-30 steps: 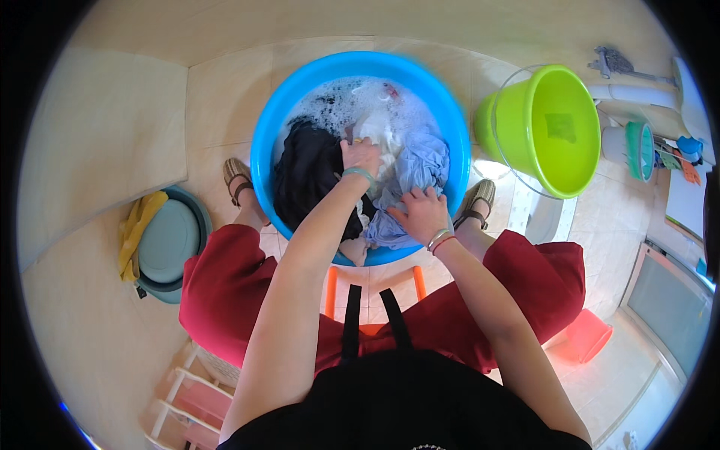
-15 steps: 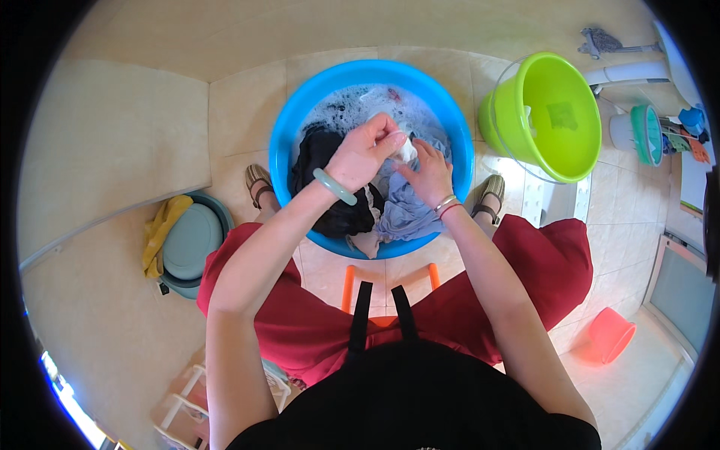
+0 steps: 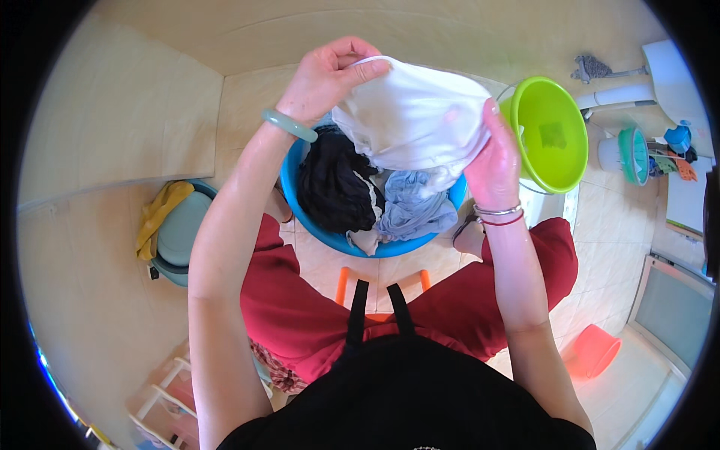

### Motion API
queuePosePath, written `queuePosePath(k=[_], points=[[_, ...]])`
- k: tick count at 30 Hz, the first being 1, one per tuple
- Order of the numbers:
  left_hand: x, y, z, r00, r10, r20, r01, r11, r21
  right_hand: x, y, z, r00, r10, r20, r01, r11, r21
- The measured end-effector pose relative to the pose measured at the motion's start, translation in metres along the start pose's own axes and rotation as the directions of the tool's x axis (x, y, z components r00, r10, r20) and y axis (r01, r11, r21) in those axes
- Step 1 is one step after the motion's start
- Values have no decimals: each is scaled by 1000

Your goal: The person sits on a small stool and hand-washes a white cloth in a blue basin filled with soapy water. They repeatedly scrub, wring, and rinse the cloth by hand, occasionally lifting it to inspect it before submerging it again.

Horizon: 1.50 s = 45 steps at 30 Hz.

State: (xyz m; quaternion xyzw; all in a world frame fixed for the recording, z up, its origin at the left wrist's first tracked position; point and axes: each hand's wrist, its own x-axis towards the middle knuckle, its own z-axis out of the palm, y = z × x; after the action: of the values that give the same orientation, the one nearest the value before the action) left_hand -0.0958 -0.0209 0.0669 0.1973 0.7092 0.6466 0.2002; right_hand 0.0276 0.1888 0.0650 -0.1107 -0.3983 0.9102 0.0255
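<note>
A wet white cloth garment [image 3: 416, 116] is spread between my hands, raised over the blue basin [image 3: 294, 196]. My left hand [image 3: 326, 79] pinches its upper left edge between thumb and fingers. At the right edge, my right hand [image 3: 495, 161] grips it, the thumb on top and the other fingers partly hidden. Below the cloth, black laundry [image 3: 337, 180] lies bunched at the basin's left, and light blue laundry [image 3: 416, 210] at its right. The garment covers the far part of the basin.
A lime green bucket [image 3: 574, 161] stands right of the basin. At left is a grey-green tub [image 3: 184, 229] with a yellow cloth [image 3: 161, 217] over its rim. A pink bucket [image 3: 596, 352] lies lower right. An orange stool [image 3: 342, 285] is under me, and a wall [image 3: 300, 45] rises behind the basin.
Both hands have risen from the basin and moved apart. The white cloth, bunched small between them before, is now lifted and stretched out wide.
</note>
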Motion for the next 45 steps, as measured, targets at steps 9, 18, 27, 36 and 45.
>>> queuePosePath(k=[9,18,27,36,45], points=[[-27,-59,-5,951,-248,184,120,846,519,7,-1,-4,991,131,26,-131,991,6],[-36,-80,12,975,-155,162,100,947,304,-30,48,-55,899,388,205,30,411,-911],[-124,-158,21,649,-634,421,-105,474,874,-69,146,-146,836,528,149,71,166,-984],[-92,-159,43,582,-699,416,61,548,834,-19,147,-144,990,116,76,106,-284,-953],[-21,-79,25,875,-447,186,468,879,-91,-12,108,-96,911,407,-63,-373,750,-547]])
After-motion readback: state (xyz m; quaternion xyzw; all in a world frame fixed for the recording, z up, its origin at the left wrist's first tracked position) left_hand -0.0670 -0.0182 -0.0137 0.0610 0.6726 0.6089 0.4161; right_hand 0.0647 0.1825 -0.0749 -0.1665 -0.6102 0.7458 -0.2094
